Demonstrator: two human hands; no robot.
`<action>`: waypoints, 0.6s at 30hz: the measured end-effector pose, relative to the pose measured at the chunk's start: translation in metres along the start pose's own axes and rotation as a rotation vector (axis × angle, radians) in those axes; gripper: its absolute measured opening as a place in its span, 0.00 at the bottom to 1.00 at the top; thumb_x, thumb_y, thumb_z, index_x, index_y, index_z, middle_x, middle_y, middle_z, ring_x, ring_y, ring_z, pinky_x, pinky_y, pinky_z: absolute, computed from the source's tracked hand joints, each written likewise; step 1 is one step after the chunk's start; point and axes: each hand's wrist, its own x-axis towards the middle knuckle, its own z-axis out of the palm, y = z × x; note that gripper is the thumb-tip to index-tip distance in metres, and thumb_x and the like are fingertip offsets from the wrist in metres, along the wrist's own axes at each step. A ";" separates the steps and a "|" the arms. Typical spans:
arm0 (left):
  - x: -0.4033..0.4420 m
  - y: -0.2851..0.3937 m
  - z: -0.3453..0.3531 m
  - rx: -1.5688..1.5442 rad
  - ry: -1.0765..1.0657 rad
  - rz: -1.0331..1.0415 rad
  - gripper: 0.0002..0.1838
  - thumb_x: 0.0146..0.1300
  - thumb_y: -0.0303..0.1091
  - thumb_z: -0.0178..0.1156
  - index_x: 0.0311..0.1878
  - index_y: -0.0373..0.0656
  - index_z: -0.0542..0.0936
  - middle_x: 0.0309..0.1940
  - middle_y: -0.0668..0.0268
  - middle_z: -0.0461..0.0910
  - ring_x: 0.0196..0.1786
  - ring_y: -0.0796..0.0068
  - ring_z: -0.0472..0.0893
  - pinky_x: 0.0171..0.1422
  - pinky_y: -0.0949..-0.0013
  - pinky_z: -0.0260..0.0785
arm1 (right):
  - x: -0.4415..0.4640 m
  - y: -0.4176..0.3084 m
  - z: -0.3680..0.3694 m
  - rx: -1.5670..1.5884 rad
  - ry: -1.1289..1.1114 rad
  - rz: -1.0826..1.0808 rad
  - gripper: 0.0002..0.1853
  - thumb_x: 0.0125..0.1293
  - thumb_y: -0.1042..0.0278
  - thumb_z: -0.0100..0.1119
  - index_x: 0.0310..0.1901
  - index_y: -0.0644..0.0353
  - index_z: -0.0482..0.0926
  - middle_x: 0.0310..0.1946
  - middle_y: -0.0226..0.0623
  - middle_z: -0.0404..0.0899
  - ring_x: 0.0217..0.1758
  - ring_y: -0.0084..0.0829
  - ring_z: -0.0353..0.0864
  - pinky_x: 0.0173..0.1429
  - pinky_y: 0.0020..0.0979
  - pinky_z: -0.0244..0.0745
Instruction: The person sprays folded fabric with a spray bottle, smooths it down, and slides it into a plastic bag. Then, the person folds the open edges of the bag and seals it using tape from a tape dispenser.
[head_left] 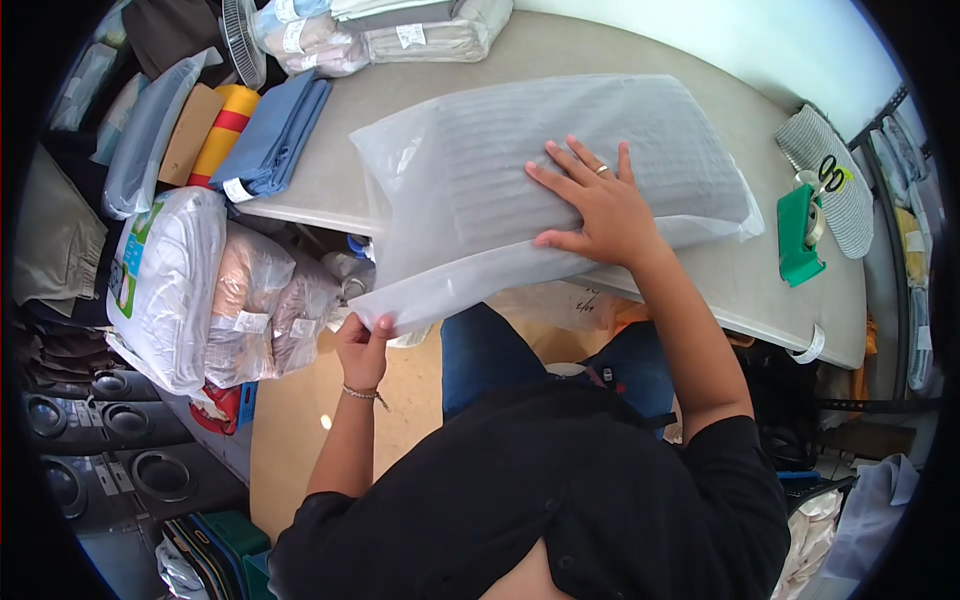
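A clear plastic bag (400, 200) with folded grey striped fabric (500, 170) inside lies across the table, its near side hanging over the front edge. My left hand (362, 345) pinches the bag's near left corner, just off the table. On top of the bagged fabric my right hand (597, 205) lies flat with its fingers spread, a ring on one finger. The bag's left end extends loose beyond the fabric.
A green tape dispenser (797, 240) and black-handled scissors (830, 173) are at the table's (700, 290) right. Folded blue cloth (270, 140) and a yellow-red bundle (230, 125) lie at the left. Bagged laundry (165, 290) is stacked below them. Wrapped packs (430, 40) stand at the back.
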 end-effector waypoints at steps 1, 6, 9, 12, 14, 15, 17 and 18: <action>-0.002 -0.009 -0.007 0.003 0.006 -0.012 0.12 0.69 0.38 0.65 0.37 0.37 0.80 0.30 0.73 0.78 0.31 0.86 0.74 0.35 0.78 0.67 | -0.001 0.000 0.000 0.008 -0.010 -0.005 0.43 0.55 0.24 0.58 0.71 0.33 0.68 0.74 0.36 0.63 0.80 0.41 0.55 0.76 0.72 0.34; 0.013 -0.036 -0.031 -0.007 0.204 0.125 0.10 0.70 0.34 0.62 0.36 0.39 0.76 0.29 0.72 0.75 0.33 0.82 0.73 0.41 0.75 0.69 | 0.003 0.001 -0.004 0.038 -0.022 0.004 0.44 0.53 0.28 0.63 0.71 0.34 0.69 0.75 0.32 0.63 0.80 0.40 0.54 0.76 0.70 0.33; 0.043 -0.029 -0.041 -0.247 -0.016 -0.405 0.16 0.74 0.41 0.50 0.51 0.39 0.78 0.44 0.65 0.82 0.45 0.72 0.80 0.52 0.66 0.73 | 0.004 -0.001 -0.006 0.033 -0.040 0.007 0.44 0.53 0.29 0.63 0.71 0.35 0.69 0.75 0.31 0.63 0.80 0.40 0.54 0.77 0.69 0.33; 0.073 0.001 -0.040 -0.375 -0.292 -0.759 0.23 0.75 0.46 0.44 0.60 0.39 0.77 0.54 0.61 0.81 0.56 0.64 0.81 0.63 0.58 0.72 | 0.005 -0.001 -0.006 0.019 -0.046 0.005 0.45 0.52 0.30 0.64 0.72 0.36 0.68 0.75 0.31 0.63 0.80 0.39 0.54 0.77 0.68 0.32; 0.091 0.000 -0.044 -0.323 -0.431 -0.801 0.26 0.73 0.49 0.44 0.62 0.39 0.76 0.58 0.59 0.80 0.60 0.61 0.80 0.66 0.53 0.72 | 0.005 -0.002 -0.006 0.019 -0.057 0.003 0.45 0.52 0.30 0.64 0.72 0.37 0.68 0.75 0.31 0.63 0.80 0.39 0.54 0.77 0.68 0.32; 0.100 -0.006 -0.046 -0.326 -0.483 -0.794 0.28 0.72 0.52 0.46 0.64 0.40 0.75 0.58 0.59 0.80 0.58 0.62 0.81 0.63 0.54 0.73 | 0.005 -0.003 -0.006 0.017 -0.065 0.018 0.45 0.52 0.30 0.64 0.72 0.37 0.68 0.75 0.31 0.63 0.80 0.39 0.54 0.77 0.68 0.32; 0.107 0.017 -0.040 -0.397 -0.489 -0.894 0.30 0.69 0.51 0.49 0.66 0.40 0.73 0.57 0.58 0.81 0.57 0.62 0.82 0.60 0.53 0.75 | 0.006 -0.004 -0.007 0.013 -0.066 0.014 0.45 0.52 0.29 0.63 0.72 0.37 0.67 0.75 0.31 0.63 0.80 0.39 0.54 0.77 0.68 0.32; 0.107 0.020 -0.042 -0.396 -0.488 -0.892 0.30 0.69 0.51 0.49 0.66 0.40 0.73 0.57 0.58 0.81 0.57 0.62 0.82 0.60 0.53 0.75 | 0.006 -0.004 -0.008 0.010 -0.073 0.017 0.46 0.52 0.29 0.63 0.72 0.37 0.67 0.75 0.31 0.63 0.80 0.39 0.54 0.78 0.67 0.32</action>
